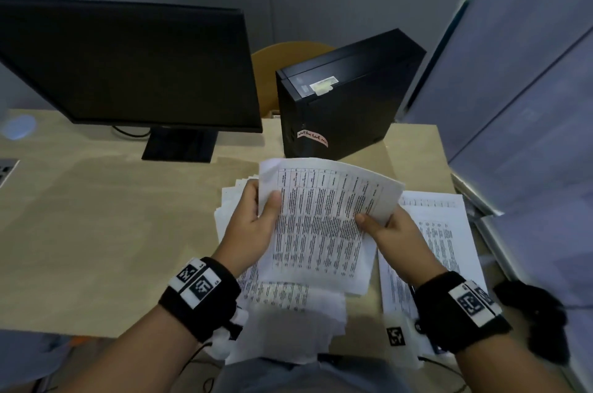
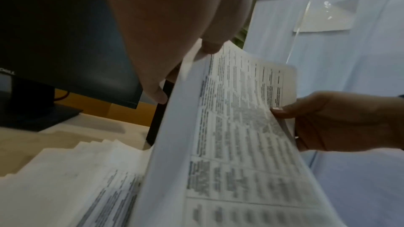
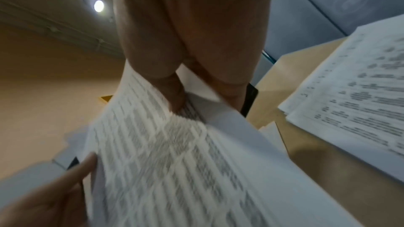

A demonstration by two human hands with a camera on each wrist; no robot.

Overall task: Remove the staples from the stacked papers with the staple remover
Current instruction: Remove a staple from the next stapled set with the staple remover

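Observation:
Both hands hold a thin set of printed sheets [image 1: 321, 219] [image 2: 236, 135] [image 3: 166, 158] lifted above the desk. My left hand [image 1: 256, 219] [image 2: 174, 54] grips its left edge, thumb on top. At the right edge my right hand [image 1: 385, 226] [image 3: 188, 92] pinches the sheets, thumb on the print, and the top sheet curls up there. A fanned pile of papers [image 1: 282, 306] [image 2: 72, 175] lies beneath, and a second pile [image 1: 446, 242] [image 3: 358, 103] lies to the right. No staple or staple remover is visible in any view.
A dark monitor [image 1: 128, 65] stands at the back left of the wooden desk [image 1: 96, 226], with a black computer case [image 1: 340, 100] behind the papers. A grey partition [image 1: 519, 78] bounds the right side. A black object [image 1: 539, 319] lies near the right wrist.

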